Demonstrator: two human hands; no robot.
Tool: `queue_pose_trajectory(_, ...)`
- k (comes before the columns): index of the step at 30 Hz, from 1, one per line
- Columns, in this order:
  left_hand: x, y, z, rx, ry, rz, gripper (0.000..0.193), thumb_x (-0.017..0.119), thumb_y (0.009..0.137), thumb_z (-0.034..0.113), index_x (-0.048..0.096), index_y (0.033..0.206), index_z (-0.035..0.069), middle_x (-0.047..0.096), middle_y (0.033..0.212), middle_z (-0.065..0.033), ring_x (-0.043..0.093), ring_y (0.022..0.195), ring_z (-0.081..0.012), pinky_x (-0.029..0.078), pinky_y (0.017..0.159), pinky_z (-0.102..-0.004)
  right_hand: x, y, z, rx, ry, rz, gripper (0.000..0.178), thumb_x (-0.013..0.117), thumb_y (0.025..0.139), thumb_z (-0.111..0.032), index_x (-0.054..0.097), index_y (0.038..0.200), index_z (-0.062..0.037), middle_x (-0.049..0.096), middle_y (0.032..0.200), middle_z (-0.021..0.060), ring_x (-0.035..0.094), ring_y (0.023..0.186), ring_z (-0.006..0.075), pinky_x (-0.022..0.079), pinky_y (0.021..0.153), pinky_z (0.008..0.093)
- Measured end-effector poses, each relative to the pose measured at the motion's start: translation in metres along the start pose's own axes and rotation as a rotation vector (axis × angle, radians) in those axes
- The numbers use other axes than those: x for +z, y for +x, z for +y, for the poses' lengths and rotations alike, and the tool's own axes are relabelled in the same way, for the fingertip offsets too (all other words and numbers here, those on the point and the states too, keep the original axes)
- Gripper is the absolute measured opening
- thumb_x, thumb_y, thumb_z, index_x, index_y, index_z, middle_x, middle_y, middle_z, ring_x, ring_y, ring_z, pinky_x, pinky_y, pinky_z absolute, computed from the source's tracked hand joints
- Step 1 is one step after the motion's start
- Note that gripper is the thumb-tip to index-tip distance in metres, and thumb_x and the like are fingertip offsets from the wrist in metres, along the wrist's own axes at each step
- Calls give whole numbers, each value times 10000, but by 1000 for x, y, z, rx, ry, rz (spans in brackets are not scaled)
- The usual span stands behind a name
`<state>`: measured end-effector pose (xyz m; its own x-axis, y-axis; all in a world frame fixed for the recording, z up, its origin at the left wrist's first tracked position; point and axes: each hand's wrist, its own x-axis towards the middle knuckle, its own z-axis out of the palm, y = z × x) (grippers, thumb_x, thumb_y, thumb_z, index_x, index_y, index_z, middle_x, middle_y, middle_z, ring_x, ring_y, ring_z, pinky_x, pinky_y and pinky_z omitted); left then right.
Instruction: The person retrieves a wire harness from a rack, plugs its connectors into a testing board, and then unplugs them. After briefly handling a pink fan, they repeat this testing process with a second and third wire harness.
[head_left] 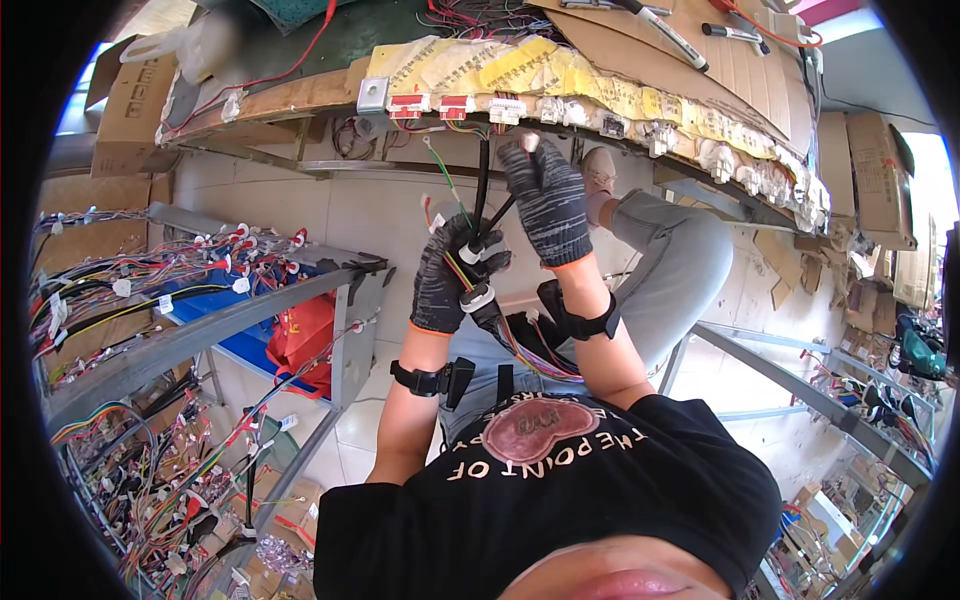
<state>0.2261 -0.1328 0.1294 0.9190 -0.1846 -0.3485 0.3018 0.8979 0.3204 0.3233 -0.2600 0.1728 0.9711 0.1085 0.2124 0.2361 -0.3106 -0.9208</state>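
A wire harness (483, 305) with black sleeving, white tape bands and coloured wires runs from the bench edge down toward my lap. My left hand (440, 285), in a dark grey glove, is wrapped round it near a white band (469, 254). From the harness a green wire (443, 168) with a ring terminal sticks up on the left. My right hand (553, 210), also gloved, is up close to the bench edge with its fingers bent together. A thin black branch (502, 211) of the harness leads to it; what its fingers hold is hidden.
Along the bench edge, red and white connectors (455, 106) sit below yellow taped labels (530, 65). Cardboard and a marker (664, 37) lie on top. A metal rack (200, 350) at left carries many wire bundles; a red bag (305, 340) hangs by it. Another rack (810, 390) stands at right.
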Motion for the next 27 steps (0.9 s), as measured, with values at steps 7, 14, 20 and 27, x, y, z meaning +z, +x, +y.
queue_pose_trajectory(7,-42,-3,48,130,-179,540,382,455,881,450,593,899,94,593,760,-50,576,806,-204,466,738,-381,-9,8,11,-5,206,-181,244,453,923,-213,623,950,-39,555,666,6,454,539,56,367,487,212)
queue_pose_trajectory(14,-58,-41,79,326,88,239,300,451,914,370,555,977,96,377,565,35,331,399,-68,284,384,-222,-15,21,16,252,623,-345,364,404,951,-317,617,942,-22,595,746,11,490,623,65,419,582,214)
queue_pose_trajectory(20,-16,-57,57,68,-1,300,286,512,893,347,579,875,70,512,586,14,332,362,-52,262,350,-182,-22,28,35,236,556,-425,302,409,944,-254,605,969,-26,619,790,56,542,664,121,459,636,252)
queue_pose_trajectory(27,22,-47,37,9,378,137,296,494,906,312,577,872,31,509,554,-16,385,367,-58,284,339,-187,-28,27,53,4,313,-486,205,432,893,-55,544,1064,-39,602,971,131,572,872,273,474,793,358)
